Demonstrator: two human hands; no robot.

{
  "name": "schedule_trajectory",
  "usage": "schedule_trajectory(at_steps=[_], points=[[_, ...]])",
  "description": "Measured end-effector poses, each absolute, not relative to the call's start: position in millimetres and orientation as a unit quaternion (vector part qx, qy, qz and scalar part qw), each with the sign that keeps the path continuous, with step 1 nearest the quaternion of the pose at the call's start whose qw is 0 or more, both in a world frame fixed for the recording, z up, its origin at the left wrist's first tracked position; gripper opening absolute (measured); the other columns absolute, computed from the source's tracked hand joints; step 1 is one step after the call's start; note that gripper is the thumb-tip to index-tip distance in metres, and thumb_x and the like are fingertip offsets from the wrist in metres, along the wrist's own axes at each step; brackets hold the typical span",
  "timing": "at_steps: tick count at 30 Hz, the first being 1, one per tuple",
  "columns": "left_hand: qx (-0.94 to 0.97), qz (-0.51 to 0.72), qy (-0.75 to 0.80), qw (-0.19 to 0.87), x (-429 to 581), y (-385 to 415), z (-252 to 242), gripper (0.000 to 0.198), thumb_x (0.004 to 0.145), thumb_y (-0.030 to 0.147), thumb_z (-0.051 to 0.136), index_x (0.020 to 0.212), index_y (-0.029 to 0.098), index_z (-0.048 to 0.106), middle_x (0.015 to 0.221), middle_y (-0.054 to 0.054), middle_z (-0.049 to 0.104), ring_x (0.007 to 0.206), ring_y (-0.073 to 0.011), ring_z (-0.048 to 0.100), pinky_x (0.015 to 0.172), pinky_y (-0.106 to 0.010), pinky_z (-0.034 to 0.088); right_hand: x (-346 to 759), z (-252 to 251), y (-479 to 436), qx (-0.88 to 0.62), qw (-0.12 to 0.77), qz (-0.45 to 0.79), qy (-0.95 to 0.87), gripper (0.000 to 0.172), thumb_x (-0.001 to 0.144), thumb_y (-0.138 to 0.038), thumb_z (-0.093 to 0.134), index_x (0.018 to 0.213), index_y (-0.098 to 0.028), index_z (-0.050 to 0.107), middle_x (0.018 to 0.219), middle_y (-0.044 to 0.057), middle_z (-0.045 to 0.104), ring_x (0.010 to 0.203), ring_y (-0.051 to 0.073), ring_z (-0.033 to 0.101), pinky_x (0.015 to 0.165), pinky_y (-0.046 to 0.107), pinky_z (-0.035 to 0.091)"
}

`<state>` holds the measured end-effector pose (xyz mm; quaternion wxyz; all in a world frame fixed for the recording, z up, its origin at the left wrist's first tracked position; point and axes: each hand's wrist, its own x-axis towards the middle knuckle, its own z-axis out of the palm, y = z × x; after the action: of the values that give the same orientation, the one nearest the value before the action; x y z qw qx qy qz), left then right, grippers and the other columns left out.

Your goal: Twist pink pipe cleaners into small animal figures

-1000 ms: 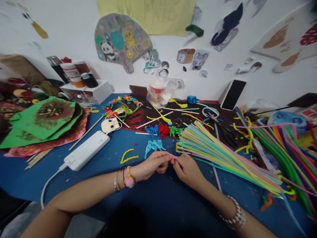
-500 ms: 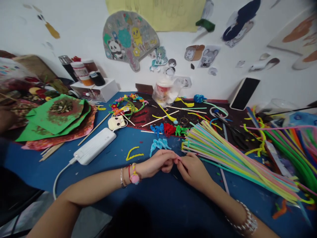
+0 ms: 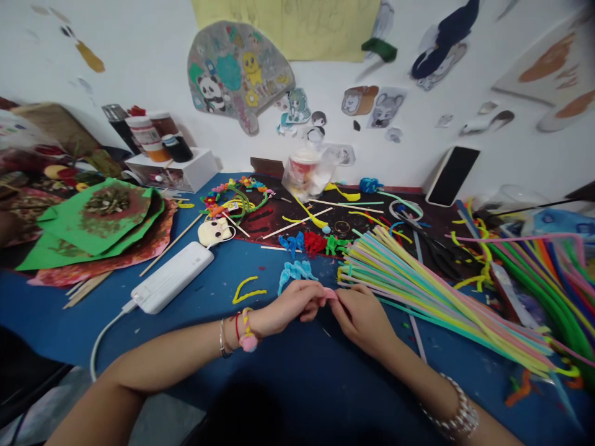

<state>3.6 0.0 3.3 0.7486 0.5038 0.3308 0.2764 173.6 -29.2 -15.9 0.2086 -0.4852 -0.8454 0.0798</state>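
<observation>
My left hand (image 3: 302, 301) and my right hand (image 3: 365, 316) meet at the middle of the blue table. Both are closed, pinching a short pink pipe cleaner (image 3: 330, 293) between their fingertips; most of it is hidden by the fingers. Just beyond my left hand lies a twisted light-blue pipe cleaner piece (image 3: 297, 271). Behind it sit small bunched shapes in blue (image 3: 292, 243), red (image 3: 314, 242) and green (image 3: 335, 245). A big bundle of pastel pipe cleaners (image 3: 432, 297) reaches close to my right hand. A bent yellow pipe cleaner (image 3: 248, 290) rests left of the light-blue piece.
A white power bank (image 3: 171, 279) with a cable lies at left, near green sheets (image 3: 102, 217). Scissors (image 3: 439, 248) and brightly coloured pipe cleaners (image 3: 539, 285) are at right. A bagged cup (image 3: 304, 170) and a phone (image 3: 452, 176) stand by the wall.
The fingertips have parted slightly, so more of the pink pipe cleaner shows between them. The whole view has shifted a little; the things on the table look unmoved.
</observation>
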Motion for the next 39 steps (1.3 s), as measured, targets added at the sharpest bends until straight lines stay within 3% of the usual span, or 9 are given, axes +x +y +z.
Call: schedule_trajectory(at_steps=[5,9,14,22,26,31,39], points=[[0.612,0.282,0.386,0.63,1,0,6,0.026,0.084,0.036,0.045,0.07,0.015,0.05,0.05,0.007,0.038,0.043,-0.006,0.032,0.042,-0.019,0.023,177,-14,-25,-0.477,0.221,0.107,-0.844,0.021,0.09,-0.02,0.035,0.082,-0.016,0.055,0.071,0.003,0.06,0.064,0.015,0.05,0.073,0.031,0.032],[0.613,0.293,0.376,0.629,-1,3,7,0.024,0.086,0.035,0.042,0.077,0.015,0.053,0.052,0.007,0.036,0.044,-0.0064,0.032,0.042,-0.019,0.024,177,-7,-28,-0.463,0.257,0.179,-0.829,0.019,0.092,-0.022,0.035,0.087,-0.018,0.053,0.077,0.003,0.059,0.069,0.016,0.048,0.072,0.03,0.034],[0.607,0.297,0.363,0.641,-2,7,5,0.02,0.086,0.032,0.044,0.08,0.015,0.053,0.055,0.007,0.038,0.045,-0.0058,0.034,0.042,-0.018,0.025,176,-2,-32,-0.47,0.292,0.364,-0.749,0.028,0.095,-0.03,0.026,0.084,-0.018,0.049,0.066,-0.001,0.051,0.059,0.011,0.047,0.058,0.023,0.035],[0.62,0.35,0.355,0.605,1,4,7,0.016,0.086,0.03,0.048,0.09,0.015,0.053,0.072,0.0,0.057,0.055,-0.0071,0.046,0.05,-0.019,0.034,175,-12,-30,-0.441,0.298,0.553,-0.641,0.031,0.093,-0.042,0.03,0.098,-0.017,0.047,0.06,-0.004,0.048,0.05,0.009,0.043,0.049,0.02,0.035],[0.627,0.361,0.347,0.597,0,3,8,0.02,0.086,0.034,0.049,0.09,0.014,0.055,0.071,-0.001,0.059,0.06,-0.009,0.051,0.052,-0.019,0.036,172,-11,-31,-0.41,0.303,0.615,-0.601,0.033,0.091,-0.047,0.033,0.094,-0.017,0.047,0.057,-0.004,0.049,0.047,0.008,0.042,0.047,0.02,0.035],[0.618,0.331,0.338,0.628,-4,9,8,0.026,0.084,0.039,0.052,0.092,0.015,0.056,0.065,0.003,0.051,0.043,-0.0042,0.037,0.04,-0.017,0.028,172,-13,-29,-0.366,0.339,0.71,-0.498,0.033,0.088,-0.048,0.039,0.08,-0.016,0.046,0.055,-0.003,0.049,0.046,0.009,0.044,0.044,0.019,0.034],[0.698,0.284,0.331,0.568,-10,19,17,0.021,0.081,0.034,0.058,0.09,0.015,0.062,0.066,0.002,0.054,0.057,-0.0071,0.045,0.053,-0.018,0.037,174,-12,-27,-0.32,0.337,0.758,-0.457,0.028,0.089,-0.04,0.039,0.075,-0.016,0.044,0.055,-0.001,0.052,0.045,0.009,0.044,0.045,0.021,0.032]])
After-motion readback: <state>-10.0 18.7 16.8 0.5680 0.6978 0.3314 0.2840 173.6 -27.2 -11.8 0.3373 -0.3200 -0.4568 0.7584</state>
